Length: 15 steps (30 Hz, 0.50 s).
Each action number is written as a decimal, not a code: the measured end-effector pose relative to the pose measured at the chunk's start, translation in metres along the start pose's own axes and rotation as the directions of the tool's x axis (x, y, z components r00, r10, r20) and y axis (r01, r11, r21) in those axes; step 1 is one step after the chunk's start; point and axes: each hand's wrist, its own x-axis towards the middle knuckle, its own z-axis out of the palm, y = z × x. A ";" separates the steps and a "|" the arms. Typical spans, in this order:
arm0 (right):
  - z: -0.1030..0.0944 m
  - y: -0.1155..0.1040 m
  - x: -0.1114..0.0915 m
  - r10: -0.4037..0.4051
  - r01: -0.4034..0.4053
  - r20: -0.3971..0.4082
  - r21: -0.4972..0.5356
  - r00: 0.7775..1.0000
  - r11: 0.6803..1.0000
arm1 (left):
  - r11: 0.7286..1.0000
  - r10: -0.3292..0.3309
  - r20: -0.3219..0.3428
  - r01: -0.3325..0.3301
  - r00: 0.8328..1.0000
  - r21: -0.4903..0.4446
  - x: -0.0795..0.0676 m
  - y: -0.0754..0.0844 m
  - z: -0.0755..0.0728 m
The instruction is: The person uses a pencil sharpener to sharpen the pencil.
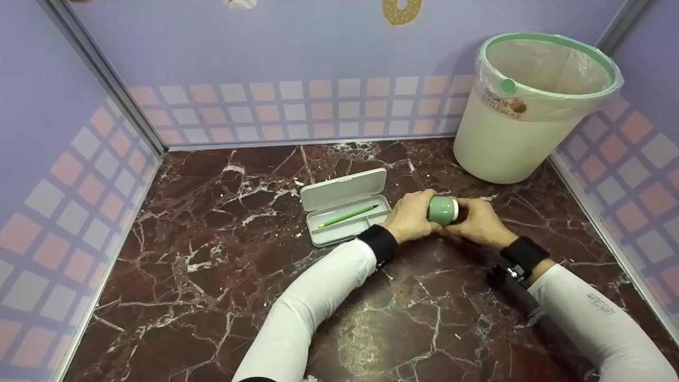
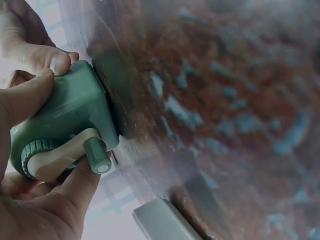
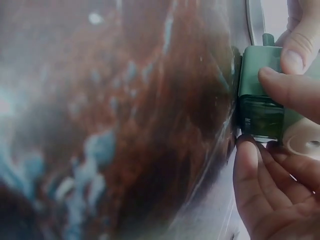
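A green crank pencil sharpener (image 1: 441,211) with a cream front is held low over the marble table, between both hands. My left hand (image 1: 411,217) grips its crank end, thumb on one side and fingers on the other. In the left wrist view the beige crank arm (image 2: 57,157) with its green knob shows. From the other end my right hand (image 1: 482,223) pinches the sharpener, its thumb and fingers around the end with the see-through shavings drawer (image 3: 261,117). Beside the left hand lies an open white pencil case (image 1: 342,192) holding a green pencil (image 1: 347,216).
At the back right stands a tall white bin (image 1: 509,143) with a green rim and a plastic liner. Patterned panels (image 1: 265,63) wall in the dark red marble table (image 1: 185,318) at the back and sides.
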 end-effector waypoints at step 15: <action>-0.008 -0.006 0.001 -0.025 0.027 0.047 -0.045 0.999 0.999 | 0.996 0.050 -0.028 -0.047 0.998 0.080 -0.009 -0.002 -0.006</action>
